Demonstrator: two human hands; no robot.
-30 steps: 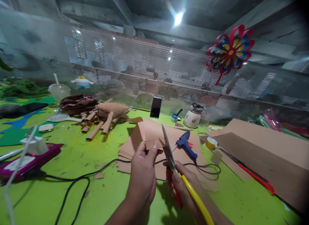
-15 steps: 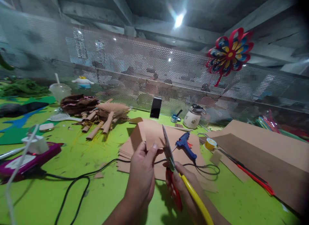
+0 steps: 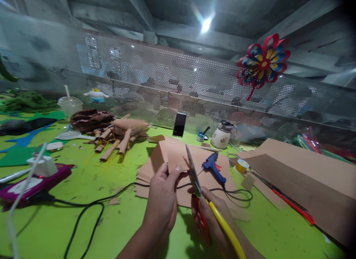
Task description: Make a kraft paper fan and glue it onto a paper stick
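My left hand [image 3: 164,188] pinches the lower edge of a brown paper piece [image 3: 178,151] between thumb and fingers. In my right hand [image 3: 213,207] is a pair of scissors [image 3: 193,170] with one yellow handle and one red handle. The blades point up and away, right at the paper's right edge beside my left thumb. Part of the paper's edge is hidden behind the blades. Beneath both hands lies a stack of brown paper sheets [image 3: 144,181]. A blue glue gun [image 3: 213,168] rests on that stack, just right of the blades.
A black cable [image 3: 111,197] crosses the green table to a purple power strip [image 3: 55,179]. Rolled paper pieces [image 3: 111,149] lie at left. A phone [image 3: 179,124] and a white jug [image 3: 221,134] stand behind. At right are yellow tape [image 3: 241,166], a red-handled tool [image 3: 294,205] and large brown sheets [image 3: 306,181].
Hands, paper and scissors keep nearly the same positions. The scissor blades appear slightly closer together, and the view has shifted a little.
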